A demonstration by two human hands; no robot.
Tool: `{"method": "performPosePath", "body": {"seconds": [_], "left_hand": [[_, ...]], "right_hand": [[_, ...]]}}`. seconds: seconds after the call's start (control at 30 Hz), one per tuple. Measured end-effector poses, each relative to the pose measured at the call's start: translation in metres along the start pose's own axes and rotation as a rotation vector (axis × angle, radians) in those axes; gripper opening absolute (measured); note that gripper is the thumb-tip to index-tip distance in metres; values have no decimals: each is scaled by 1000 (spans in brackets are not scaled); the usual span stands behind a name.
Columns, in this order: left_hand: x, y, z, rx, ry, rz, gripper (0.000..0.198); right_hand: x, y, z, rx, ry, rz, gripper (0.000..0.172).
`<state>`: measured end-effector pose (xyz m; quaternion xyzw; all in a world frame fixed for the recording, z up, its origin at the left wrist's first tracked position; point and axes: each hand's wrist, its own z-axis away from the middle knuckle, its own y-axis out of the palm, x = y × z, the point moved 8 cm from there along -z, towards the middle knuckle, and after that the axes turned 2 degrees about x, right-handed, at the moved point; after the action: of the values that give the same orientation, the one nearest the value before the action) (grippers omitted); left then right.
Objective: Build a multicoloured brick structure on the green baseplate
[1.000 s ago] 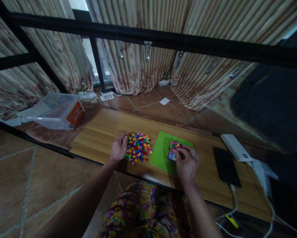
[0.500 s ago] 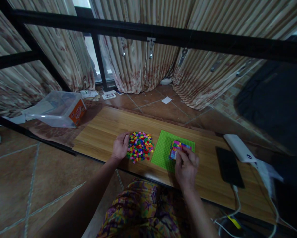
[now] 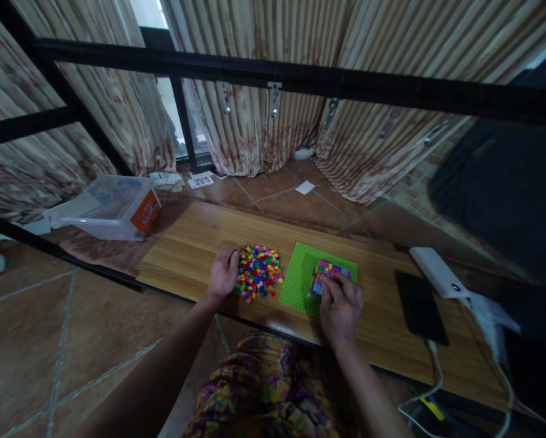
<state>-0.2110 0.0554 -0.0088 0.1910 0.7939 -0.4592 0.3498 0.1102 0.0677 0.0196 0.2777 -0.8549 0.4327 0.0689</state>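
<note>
A block of small coloured toy bricks [image 3: 319,282], set close together, stands on a green studded baseplate [image 3: 295,277]. Over it is my right hand [image 3: 342,307], thumb and index finger pinched together at its top. Whatever lies between those fingertips is too small and covered to make out. A loose pile of mixed coloured bricks [image 3: 260,272] is spread on the wooden tabletop [image 3: 199,234] left of the baseplate. Against the pile's left edge rests my left hand [image 3: 223,272], its fingers loosely bent and the thumb apart, with no brick visible in it.
Right of the baseplate lie a black phone [image 3: 421,307] with a white cable and a white power bank [image 3: 437,272]. A clear plastic bin [image 3: 112,207] with an orange label stands beyond the table's left end. A black metal bar [image 3: 300,79] crosses in front of the curtains.
My right fingertips have come down slightly and in closer to the brick block. My left hand stays beside the pile. The camera view has tilted a little.
</note>
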Motion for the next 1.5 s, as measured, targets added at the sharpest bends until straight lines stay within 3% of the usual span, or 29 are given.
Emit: {"method": "performPosePath", "body": {"seconds": [0.13, 0.23, 0.37, 0.63, 0.87, 1.0, 1.17, 1.37, 1.5], "left_hand": [[0, 1, -1, 5, -1, 1, 38], [0, 1, -1, -1, -8, -1, 38], [0, 1, 0, -13, -10, -1, 37], [0, 0, 1, 2, -17, -8, 37], [-1, 0, 1, 6, -24, -8, 38], [-4, -1, 1, 2, -8, 1, 37], [-3, -2, 0, 6, -7, 6, 37], [-1, -2, 1, 1, -22, 5, 38], [-2, -3, 0, -6, -14, 7, 38]], "right_hand": [[-3, -5, -4, 57, -7, -56, 27], [-3, -20, -2, 5, 48, -74, 31], [17, -27, 12, 17, 68, -169, 25], [80, 22, 37, 359, -19, -227, 27], [95, 48, 31, 386, -34, -78, 19], [96, 51, 31, 367, -12, -82, 21], [85, 30, 26, 337, 72, -307, 27], [25, -9, 12, 214, 336, -341, 32], [-5, -18, -2, 155, 395, -308, 33]]}}
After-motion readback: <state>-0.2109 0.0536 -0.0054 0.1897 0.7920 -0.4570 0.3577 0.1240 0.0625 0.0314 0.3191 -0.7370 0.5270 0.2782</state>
